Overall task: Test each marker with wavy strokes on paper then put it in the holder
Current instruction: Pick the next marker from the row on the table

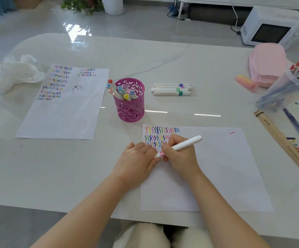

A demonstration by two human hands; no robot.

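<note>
Marker (186, 143) is held low over the left edge of the paper (216, 167); the right hand (179, 154) is wrapped round the barrel and the left hand (136, 158) pinches the pink-banded end. Judged light, stiff, smooth plastic that could slip, so grip mid-barrel. Holder (131, 108) stands upright beyond the paper, crowded on its left side with leaning markers, and four loose markers (172, 89) lie apart to its right.

The white table (163, 56) is covered directly beneath the gripped marker (186, 143) by a paper sheet (216, 167). Beyond the grip a magenta holder (131, 108) and four loose markers (172, 89) are set; a second sheet (64, 108) is laid well left of it.
</note>
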